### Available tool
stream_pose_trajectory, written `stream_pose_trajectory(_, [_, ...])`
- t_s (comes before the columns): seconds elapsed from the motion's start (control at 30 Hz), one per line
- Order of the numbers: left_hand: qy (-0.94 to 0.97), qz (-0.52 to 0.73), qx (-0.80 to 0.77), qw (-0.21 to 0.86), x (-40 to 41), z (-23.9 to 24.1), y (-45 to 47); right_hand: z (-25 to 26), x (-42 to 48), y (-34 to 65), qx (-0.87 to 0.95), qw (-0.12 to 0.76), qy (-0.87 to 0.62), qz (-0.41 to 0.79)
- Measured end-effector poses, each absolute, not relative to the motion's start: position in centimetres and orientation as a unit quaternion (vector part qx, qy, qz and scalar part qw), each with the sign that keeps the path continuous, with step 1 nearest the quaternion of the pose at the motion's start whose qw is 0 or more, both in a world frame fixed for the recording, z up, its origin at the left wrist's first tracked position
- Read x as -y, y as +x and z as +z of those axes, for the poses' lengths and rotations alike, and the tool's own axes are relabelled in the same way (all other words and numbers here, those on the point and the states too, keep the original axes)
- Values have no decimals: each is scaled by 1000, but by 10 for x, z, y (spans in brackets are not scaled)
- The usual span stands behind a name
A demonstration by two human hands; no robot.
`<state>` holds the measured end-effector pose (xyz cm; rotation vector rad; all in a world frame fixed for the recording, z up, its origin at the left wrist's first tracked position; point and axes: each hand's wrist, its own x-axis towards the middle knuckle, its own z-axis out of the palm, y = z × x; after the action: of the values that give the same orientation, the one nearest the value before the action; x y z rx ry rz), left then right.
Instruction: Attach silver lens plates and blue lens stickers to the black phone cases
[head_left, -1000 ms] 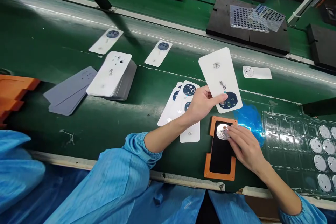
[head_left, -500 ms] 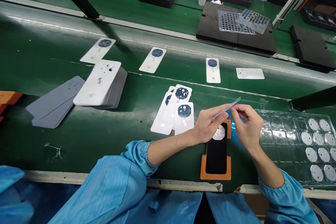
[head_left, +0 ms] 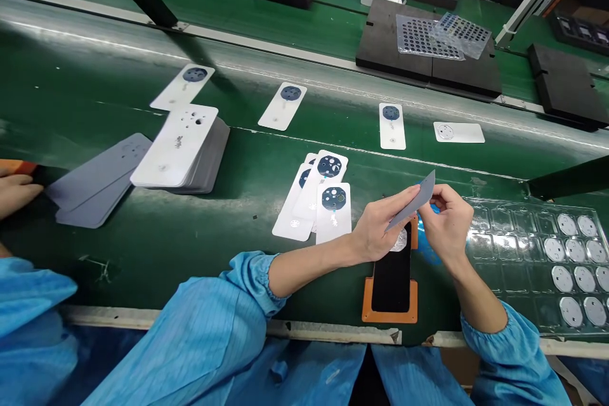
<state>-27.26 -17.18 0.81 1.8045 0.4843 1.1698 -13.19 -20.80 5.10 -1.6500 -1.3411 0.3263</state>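
My left hand point(head_left: 373, 231) grips a thin grey phone back panel point(head_left: 413, 202) by its lower left side, tilted up above the belt. Closed in a pinch, my right hand point(head_left: 447, 225) meets the panel's right edge; whatever its fingertips hold is hidden. Below them lies an orange fixture point(head_left: 413, 304) with a black phone-shaped piece point(head_left: 391, 288) in it. A silver textured disc point(head_left: 400, 241) shows at that piece's upper end, partly covered by my left hand. Some blue film point(head_left: 431, 247) lies under my right hand. Several white panels with dark camera rounds point(head_left: 333, 219) overlap left of my left hand.
A stack of white panels point(head_left: 174, 146) stands left, beside grey panels point(head_left: 98, 184). Single panels point(head_left: 283, 108) lie along the belt's far side. At right is a clear tray point(head_left: 516, 266) with white discs. Another person's hand point(head_left: 16, 193) is at far left.
The panel in my left hand has turned, so more of its grey face shows. My right hand has shifted slightly left. Another person's hand has come in at the far left.
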Motion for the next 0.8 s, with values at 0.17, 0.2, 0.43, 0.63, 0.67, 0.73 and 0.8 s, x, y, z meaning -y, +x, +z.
stream_pose_trajectory(0.17, [673, 413, -277, 548, 168, 11, -269, 50, 202, -126, 513, 455, -707, 175])
stream_pose_trajectory(0.2, [629, 398, -311, 591, 167, 12, -269, 49, 201, -120, 492, 451, -717, 200])
stream_pose_trajectory(0.43, [342, 395, -346, 779, 146, 16, -290, 22, 216, -42, 446, 225, -832, 242])
stream_pose_trajectory(0.63, [607, 363, -361, 608, 153, 30, -330, 30, 248, -11, 581, 114, -800, 103])
stream_pose_trajectory(0.67, [690, 351, -334, 537, 157, 33, -335, 37, 254, -16, 612, 155, -771, 81])
stream_pose_trajectory(0.73, [838, 323, -237, 369, 169, 37, -341, 49, 267, -33, 686, 222, -691, 58])
stream_pose_trajectory(0.8, [925, 287, -143, 203, 180, 36, -341, 54, 278, -58, 767, 235, -595, 51])
